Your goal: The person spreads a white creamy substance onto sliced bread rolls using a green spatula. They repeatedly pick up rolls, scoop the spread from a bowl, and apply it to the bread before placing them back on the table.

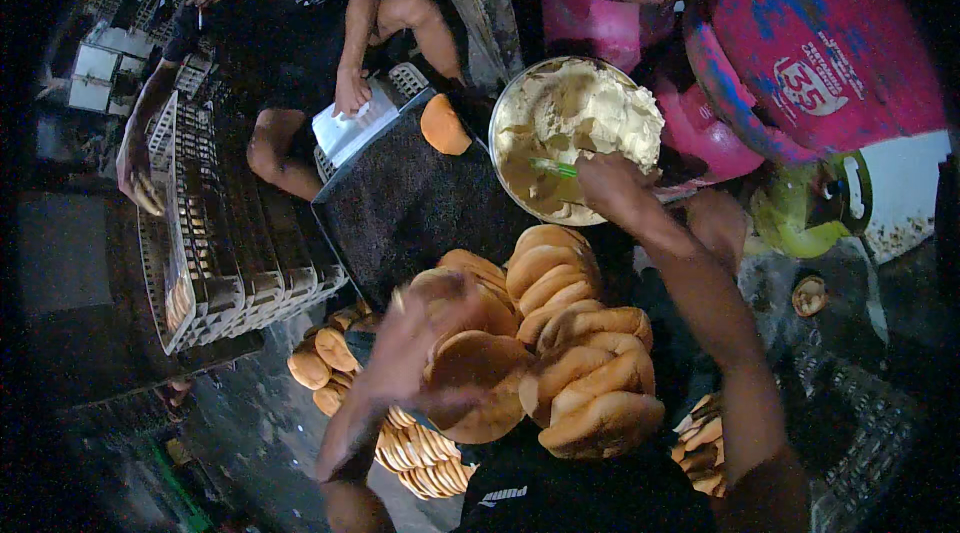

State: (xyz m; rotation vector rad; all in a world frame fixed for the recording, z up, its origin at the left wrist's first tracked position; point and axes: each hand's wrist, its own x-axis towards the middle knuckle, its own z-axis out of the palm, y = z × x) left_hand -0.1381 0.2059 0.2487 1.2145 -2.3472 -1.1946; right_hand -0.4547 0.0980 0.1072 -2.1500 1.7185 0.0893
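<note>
My right hand [611, 184] grips a green-handled tool [555, 167], perhaps a spreader, whose working end is sunk in pale cream. That cream [634, 113] fills a round metal bowl [501, 184]. Blurred by motion, my left hand [424, 338] spreads over the left side of a round brown bun [480, 357]; whether it holds the bun is unclear. Several buns [600, 390] lean against one another in a row close to my body, to the right of that hand. One folded bun [446, 125] lies on the dark surface [427, 195] left of the bowl.
Pink gas cylinders [795, 53] stand behind and right of the bowl. Opposite me sits a person [300, 15], one hand on a shiny metal box or tray [356, 120]. Stacked plastic crates [247, 293] stand at left. More buns [420, 454] lie low beside me.
</note>
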